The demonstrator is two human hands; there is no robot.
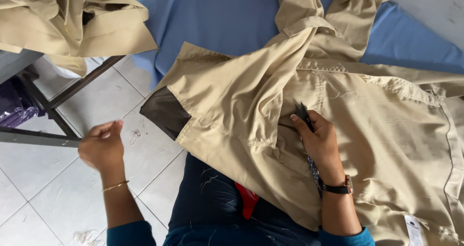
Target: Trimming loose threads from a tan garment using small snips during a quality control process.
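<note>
A khaki garment (251,96) lies spread over my lap and a blue cloth (217,14). My right hand (319,142) rests on the garment near its middle and grips small dark thread snips (303,113), blades pointing up. A watch with a dark strap sits on that wrist. My left hand (102,144) hovers out to the left above the tiled floor, away from the garment, fingers pinched together; whether a thread is between them I cannot tell. A thin gold bangle circles the left wrist.
More khaki garments (72,18) are piled on a table with a dark metal frame (53,105) at the upper left. Thread scraps (134,135) lie on the white floor tiles. A dark mesh lining (164,111) shows at the garment's left edge.
</note>
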